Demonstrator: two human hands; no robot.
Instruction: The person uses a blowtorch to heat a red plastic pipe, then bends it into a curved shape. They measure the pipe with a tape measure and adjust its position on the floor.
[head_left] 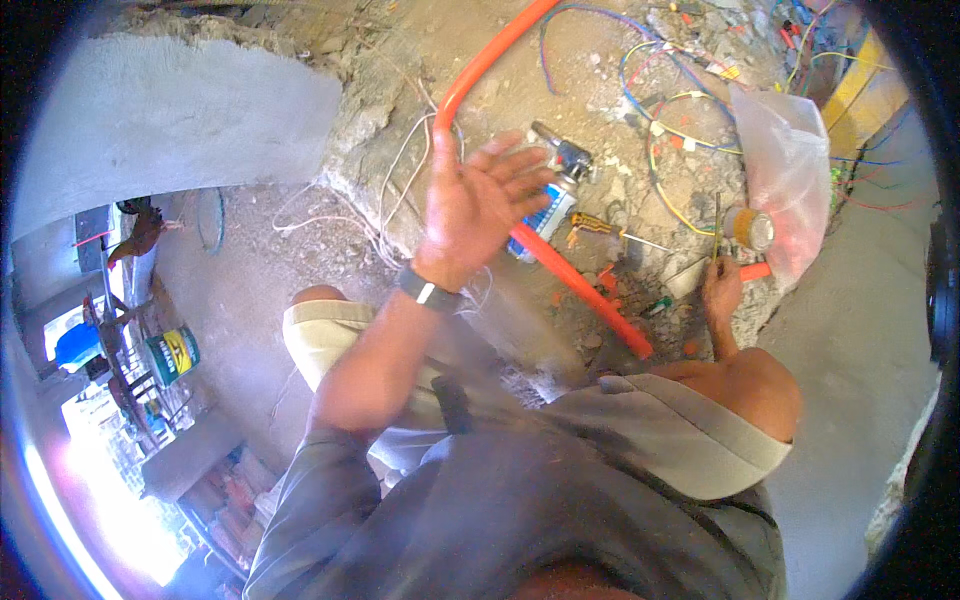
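Observation:
My left hand [478,200] is raised palm up with its fingers stretched apart. An orange bent conduit pipe [490,60] comes down to its thumb. Past the fingers, an orange straight pipe length [585,290] slopes toward my knees; the hand hides whether the two join. My right hand [720,290], low beside my right knee, is closed around a thin straight strip [717,225] pointing up. Close to it are a small round container [752,229] and a short orange pipe piece [755,271]. Between the hands lie a blue gas canister with torch head [570,170] and a yellow-handled screwdriver [597,223].
Coloured wires [655,150] loop over the rubble, and a clear plastic bag [790,175] lies at the right. Pale cord [385,225] tangles near my left arm. Far left are a paint bucket [172,355] and a chicken [138,235]. A grey wall ledge [180,110] stands upper left.

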